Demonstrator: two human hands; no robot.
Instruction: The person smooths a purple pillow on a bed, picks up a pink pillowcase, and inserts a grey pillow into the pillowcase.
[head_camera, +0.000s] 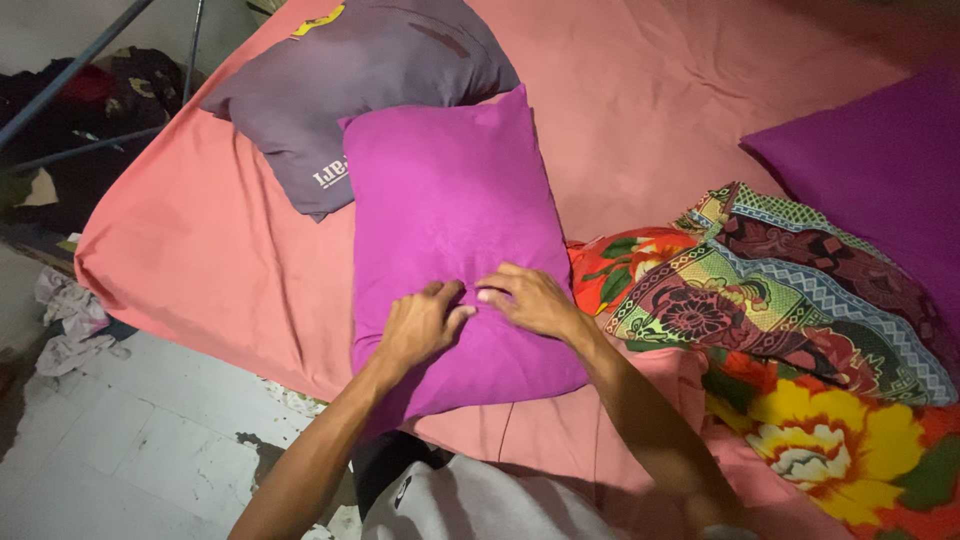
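Both hands press on a magenta pillow (450, 210) lying on the pink bed (200, 250).

Left hand (418, 325) and right hand (530, 298) pinch its cover near the lower middle, fingers bunched; it looks soft and light, best gripped by loose fabric. A grey pillow (350, 80) lies behind it.

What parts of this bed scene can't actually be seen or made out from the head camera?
- Fingertips of the left hand and right hand: pressed into the bright magenta fabric pillow, so any pinch is hidden.
- Grey fabric pillow: its lower right end lies under the magenta one.
- Dark purple pillow: cut off by the right edge.
- Colourful floral patterned blanket: runs off the bottom right corner.
- Dark clutter at upper left: too dim to identify.
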